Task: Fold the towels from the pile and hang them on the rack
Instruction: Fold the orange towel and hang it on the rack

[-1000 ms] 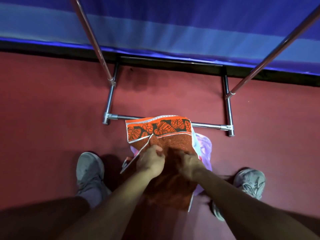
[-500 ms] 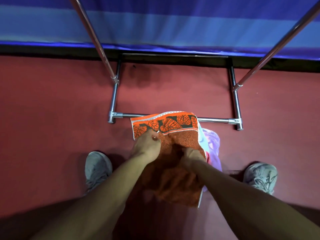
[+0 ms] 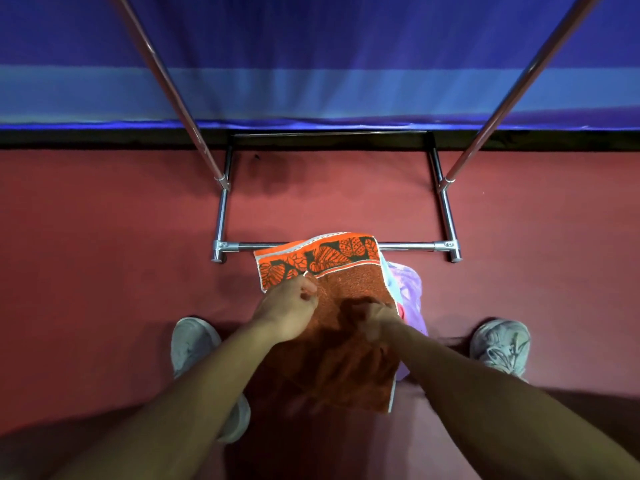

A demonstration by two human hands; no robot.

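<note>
An orange towel (image 3: 349, 289) with a black leaf-pattern border lies folded on top of the pile, just in front of the rack's base. My left hand (image 3: 289, 306) pinches the towel's left edge near the patterned border. My right hand (image 3: 375, 320) grips the brown-orange terry in the middle right, fingers curled into the cloth. Under it a lilac towel (image 3: 410, 289) and a strip of pale blue peek out on the right. The chrome rack (image 3: 221, 216) stands ahead, its two uprights rising out of the top of the view.
My grey shoes (image 3: 192, 341) (image 3: 500, 344) stand on the red floor (image 3: 104, 271) on either side of the pile. A blue wall (image 3: 311, 64) with a black skirting runs behind the rack. The rack's low front bar (image 3: 408, 245) crosses just beyond the towel.
My left hand slid up the towel's left edge toward the patterned border. The loose white-edged flap at the left is now tucked in. My right hand stayed in the towel's middle.
</note>
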